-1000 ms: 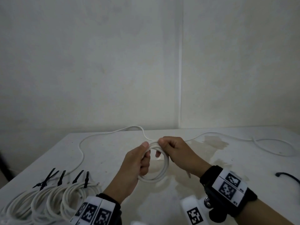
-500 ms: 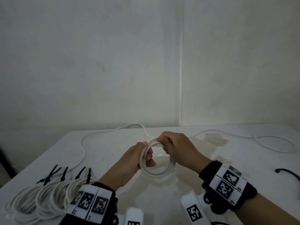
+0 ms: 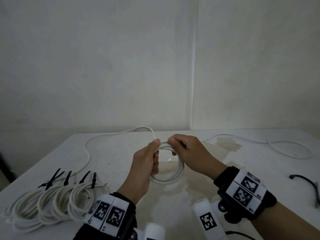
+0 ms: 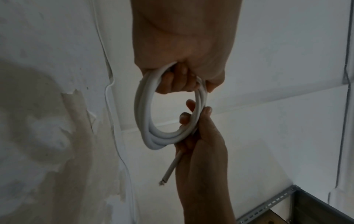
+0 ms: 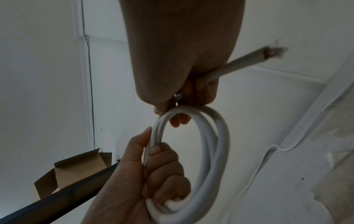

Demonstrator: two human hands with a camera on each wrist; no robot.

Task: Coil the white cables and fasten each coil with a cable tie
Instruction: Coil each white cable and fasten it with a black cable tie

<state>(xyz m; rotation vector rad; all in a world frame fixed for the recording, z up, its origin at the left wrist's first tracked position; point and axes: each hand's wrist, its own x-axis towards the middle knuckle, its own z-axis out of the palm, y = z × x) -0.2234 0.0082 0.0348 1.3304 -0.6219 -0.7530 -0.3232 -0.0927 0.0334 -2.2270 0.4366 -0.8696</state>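
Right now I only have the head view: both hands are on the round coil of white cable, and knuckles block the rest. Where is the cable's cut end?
Observer: In the left wrist view, the cut end of the white cable coil pokes out below the right hand. It hangs free and is not tucked into the loops.
Operator: What's the left hand's grip?
Observer: In the right wrist view, the left hand has its fingers curled through the coil, with the thumb along the outside.
Operator: Anything off the table?
Observer: An open brown cardboard box shows past the left hand, in the right wrist view only.
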